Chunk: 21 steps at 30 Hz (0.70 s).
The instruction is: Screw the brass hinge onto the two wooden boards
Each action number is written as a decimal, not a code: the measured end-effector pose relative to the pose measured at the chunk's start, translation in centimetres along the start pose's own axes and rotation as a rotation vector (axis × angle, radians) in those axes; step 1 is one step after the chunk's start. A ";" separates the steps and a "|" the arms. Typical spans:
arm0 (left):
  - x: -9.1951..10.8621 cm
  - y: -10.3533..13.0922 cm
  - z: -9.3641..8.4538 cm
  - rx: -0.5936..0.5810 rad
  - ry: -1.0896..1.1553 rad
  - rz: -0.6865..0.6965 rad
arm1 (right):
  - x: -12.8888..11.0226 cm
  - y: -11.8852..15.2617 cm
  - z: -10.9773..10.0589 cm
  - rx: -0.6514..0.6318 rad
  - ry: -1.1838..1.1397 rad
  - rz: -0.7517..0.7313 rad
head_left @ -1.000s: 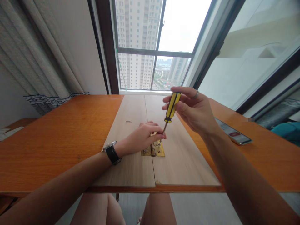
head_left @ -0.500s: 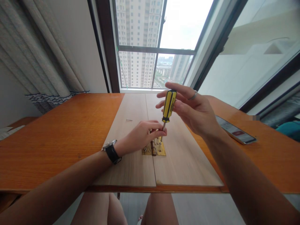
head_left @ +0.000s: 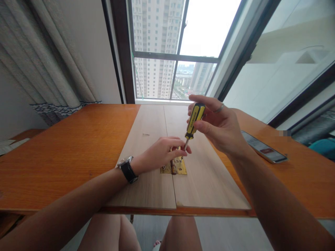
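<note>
My right hand [head_left: 218, 127] grips the yellow and black handle of a screwdriver [head_left: 195, 120], which leans to the right with its shaft pointing down. The fingers of my left hand [head_left: 167, 151] pinch around the lower shaft, just above a brass hinge [head_left: 181, 168]. The hinge lies flat across the seam between two pale wooden boards, its knuckle along the gap. A screw seems to stand in the right leaf under the shaft, but my left fingers partly hide the tip. One loose screw [head_left: 146, 134] lies on the left board [head_left: 146, 118].
The boards rest on an orange-brown wooden table [head_left: 78, 150]. A phone [head_left: 264, 148] lies on it to the right, beside my right forearm. Behind the table stands a window [head_left: 178, 57]; a grey curtain [head_left: 49, 59] hangs at the left.
The screwdriver handle has tipped further to the right, and my right fingers have curled closer around it. My left hand stays at the shaft, shifted slightly right.
</note>
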<state>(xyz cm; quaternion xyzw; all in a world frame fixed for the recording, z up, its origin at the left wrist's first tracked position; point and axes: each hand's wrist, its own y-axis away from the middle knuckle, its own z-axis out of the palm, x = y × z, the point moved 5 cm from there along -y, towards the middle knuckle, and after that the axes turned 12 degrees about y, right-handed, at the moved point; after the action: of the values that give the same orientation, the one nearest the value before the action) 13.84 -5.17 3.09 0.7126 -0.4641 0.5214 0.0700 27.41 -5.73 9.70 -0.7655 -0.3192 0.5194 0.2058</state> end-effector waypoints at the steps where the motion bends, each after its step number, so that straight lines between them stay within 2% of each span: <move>1: 0.0 0.0 0.0 -0.008 0.016 0.003 | 0.0 0.0 0.0 -0.024 -0.013 0.009; 5: 0.0 0.0 0.2 -0.026 0.052 0.021 | 0.1 0.0 -0.3 -0.087 -0.092 0.031; 12: 0.2 0.0 0.3 -0.042 0.048 0.036 | 0.6 0.1 -0.7 -0.055 -0.130 -0.012; 18: -0.4 0.0 0.0 0.032 0.026 -0.022 | 0.7 0.1 -0.6 -0.049 -0.133 -0.008; 21: -0.3 0.0 0.0 0.012 0.017 -0.009 | 0.9 0.0 -0.6 -0.035 -0.142 -0.027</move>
<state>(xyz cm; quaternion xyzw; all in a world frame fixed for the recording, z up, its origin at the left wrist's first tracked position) 13.88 -5.00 2.87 0.7104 -0.4572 0.5302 0.0718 28.22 -5.09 9.32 -0.7260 -0.3524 0.5637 0.1762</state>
